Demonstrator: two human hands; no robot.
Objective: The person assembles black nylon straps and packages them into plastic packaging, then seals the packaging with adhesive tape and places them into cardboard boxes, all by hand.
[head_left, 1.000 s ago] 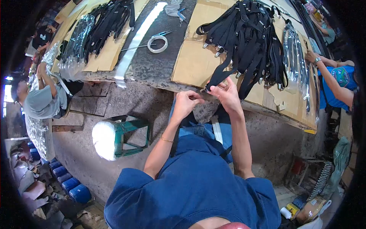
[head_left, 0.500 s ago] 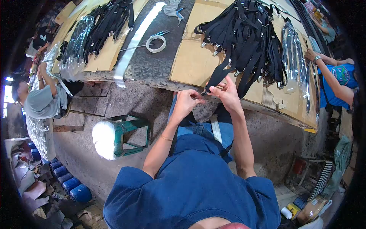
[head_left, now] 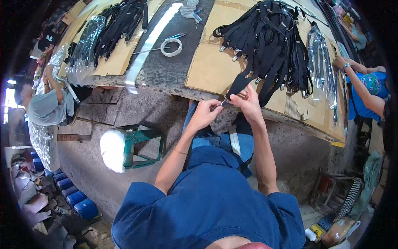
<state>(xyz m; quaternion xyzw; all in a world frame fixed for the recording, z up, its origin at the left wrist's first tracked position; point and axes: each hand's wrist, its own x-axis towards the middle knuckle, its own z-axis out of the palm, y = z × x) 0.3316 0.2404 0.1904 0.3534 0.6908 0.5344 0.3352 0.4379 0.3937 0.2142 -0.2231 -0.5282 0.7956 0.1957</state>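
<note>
A black strap (head_left: 240, 84) runs from the pile of black straps (head_left: 269, 41) down over the table's near edge to both hands. My left hand (head_left: 206, 113) is closed, thumb and index finger pinching the small clip end (head_left: 224, 103) of this strap. Close on its right, my right hand (head_left: 247, 103) is closed on the same strap just above the end, fingers curled behind it. Several metal clips show along the pile's lower edge. The exact shape of the end piece between the fingertips is too small to tell.
Cardboard (head_left: 211, 62) lies under the pile. A tape roll (head_left: 171, 47) and a grey cloth (head_left: 190, 10) lie left of it. Plastic-wrapped straps (head_left: 318, 62) are at the right. A green stool (head_left: 143, 145) stands on the floor. Co-workers (head_left: 47, 106) are at both sides.
My left hand has moved slightly right and its fingertips have closed in on the strap's end. My right hand has barely shifted. The strap hangs a little straighter.
</note>
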